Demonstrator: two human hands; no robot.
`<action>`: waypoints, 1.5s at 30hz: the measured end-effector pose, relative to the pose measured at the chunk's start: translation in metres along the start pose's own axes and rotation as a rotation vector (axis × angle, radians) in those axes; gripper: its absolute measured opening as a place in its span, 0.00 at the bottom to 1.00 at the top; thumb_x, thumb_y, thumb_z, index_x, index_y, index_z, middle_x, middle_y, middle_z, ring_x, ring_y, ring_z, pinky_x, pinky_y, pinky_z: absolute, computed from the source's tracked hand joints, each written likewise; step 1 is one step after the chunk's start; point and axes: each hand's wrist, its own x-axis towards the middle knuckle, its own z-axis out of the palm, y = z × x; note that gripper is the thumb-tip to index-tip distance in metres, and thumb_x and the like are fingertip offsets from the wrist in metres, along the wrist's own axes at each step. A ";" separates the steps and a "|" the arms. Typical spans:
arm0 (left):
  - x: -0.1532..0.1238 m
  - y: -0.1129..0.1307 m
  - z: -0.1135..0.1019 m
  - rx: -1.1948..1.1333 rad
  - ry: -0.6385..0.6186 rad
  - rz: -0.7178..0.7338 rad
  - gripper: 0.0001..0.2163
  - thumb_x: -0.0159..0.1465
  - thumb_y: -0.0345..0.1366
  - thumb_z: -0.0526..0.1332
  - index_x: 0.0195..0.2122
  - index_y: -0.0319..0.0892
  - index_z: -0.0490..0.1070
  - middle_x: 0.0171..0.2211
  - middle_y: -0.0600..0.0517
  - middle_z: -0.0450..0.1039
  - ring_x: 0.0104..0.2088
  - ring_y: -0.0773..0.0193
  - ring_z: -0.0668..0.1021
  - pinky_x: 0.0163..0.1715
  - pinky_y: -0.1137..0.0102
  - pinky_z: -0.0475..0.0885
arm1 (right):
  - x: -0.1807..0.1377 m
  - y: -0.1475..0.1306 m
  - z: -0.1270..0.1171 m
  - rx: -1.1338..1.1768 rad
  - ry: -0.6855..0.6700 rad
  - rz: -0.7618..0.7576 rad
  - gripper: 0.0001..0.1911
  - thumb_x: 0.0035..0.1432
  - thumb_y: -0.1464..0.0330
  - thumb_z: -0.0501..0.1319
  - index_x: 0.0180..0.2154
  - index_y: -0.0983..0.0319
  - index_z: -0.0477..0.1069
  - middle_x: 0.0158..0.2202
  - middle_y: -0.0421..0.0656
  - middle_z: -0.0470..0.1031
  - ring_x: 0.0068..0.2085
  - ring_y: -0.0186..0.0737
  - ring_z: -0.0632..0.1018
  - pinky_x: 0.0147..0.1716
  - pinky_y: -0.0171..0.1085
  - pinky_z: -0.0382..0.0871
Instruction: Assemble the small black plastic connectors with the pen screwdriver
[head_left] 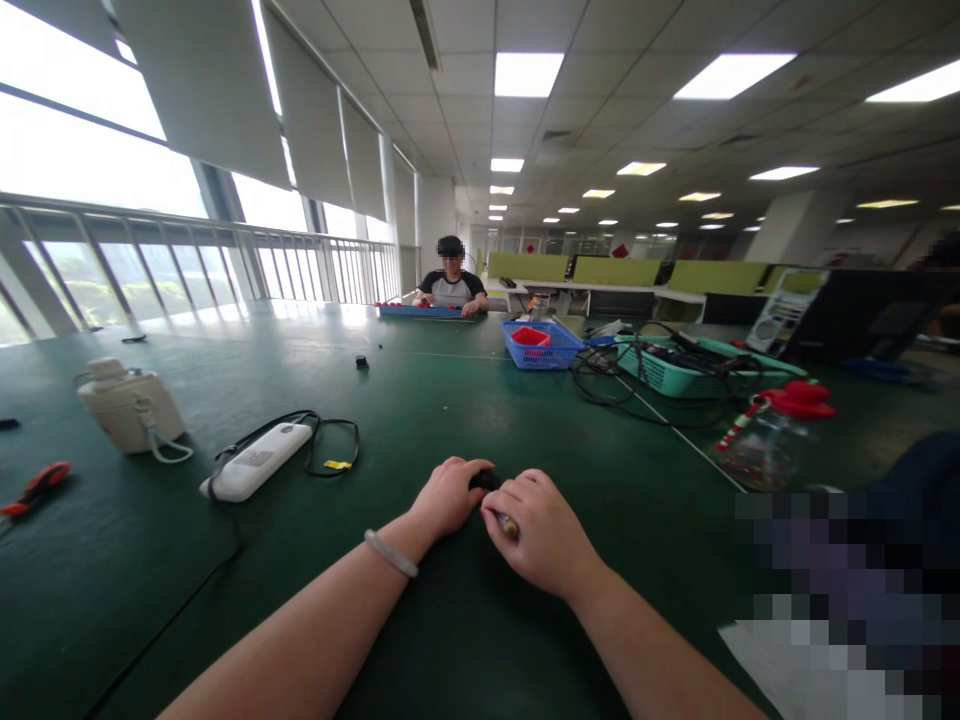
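Both my hands rest together on the green table [465, 420] near its front edge. My left hand [448, 497], with a pale bracelet on its wrist, is curled round a small black object [485, 481] that is mostly hidden. My right hand [544, 535] is closed beside it, pinching a short thin brownish piece [508, 524] between thumb and fingers. The two hands touch each other.
To the left lie a white power bank [255, 461] with a black cable, a white jug [129, 405] and an orange-handled tool [36, 488]. A blue basket [541, 346], a teal tray [675, 368] of cables and a red-lidded jar [772, 432] stand right. A person sits at the far end.
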 end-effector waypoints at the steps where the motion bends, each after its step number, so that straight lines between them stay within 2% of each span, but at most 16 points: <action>1: 0.000 0.001 0.000 0.003 -0.004 -0.004 0.21 0.62 0.33 0.58 0.57 0.47 0.71 0.49 0.47 0.76 0.53 0.55 0.74 0.56 0.63 0.67 | 0.000 -0.001 0.000 -0.008 -0.004 -0.005 0.09 0.64 0.69 0.56 0.34 0.59 0.75 0.32 0.42 0.77 0.34 0.39 0.73 0.46 0.44 0.63; 12: 0.000 0.000 0.001 -0.019 0.014 -0.004 0.21 0.61 0.33 0.58 0.56 0.48 0.72 0.48 0.47 0.76 0.52 0.55 0.75 0.56 0.63 0.67 | 0.001 -0.002 -0.001 -0.005 -0.020 0.011 0.10 0.63 0.70 0.55 0.34 0.60 0.75 0.32 0.42 0.77 0.34 0.39 0.73 0.47 0.44 0.63; 23: 0.001 -0.004 0.003 -0.034 0.014 -0.019 0.20 0.62 0.38 0.60 0.56 0.50 0.72 0.49 0.47 0.75 0.53 0.54 0.74 0.57 0.62 0.66 | 0.000 0.004 -0.002 0.078 0.042 0.055 0.09 0.63 0.71 0.56 0.34 0.60 0.75 0.32 0.42 0.78 0.35 0.40 0.75 0.47 0.45 0.65; 39: 0.001 -0.006 0.004 -0.063 0.019 -0.026 0.23 0.61 0.36 0.59 0.58 0.50 0.69 0.51 0.47 0.75 0.54 0.54 0.73 0.57 0.62 0.66 | 0.000 0.003 -0.002 0.053 0.002 0.052 0.09 0.63 0.70 0.56 0.35 0.59 0.75 0.34 0.42 0.77 0.36 0.40 0.74 0.46 0.45 0.63; 45: 0.002 -0.008 0.007 -0.072 0.038 -0.041 0.23 0.60 0.35 0.59 0.58 0.49 0.69 0.50 0.47 0.75 0.54 0.53 0.73 0.58 0.61 0.66 | 0.003 -0.005 -0.005 0.015 -0.090 0.057 0.09 0.63 0.70 0.56 0.34 0.59 0.75 0.33 0.42 0.76 0.35 0.39 0.73 0.44 0.43 0.63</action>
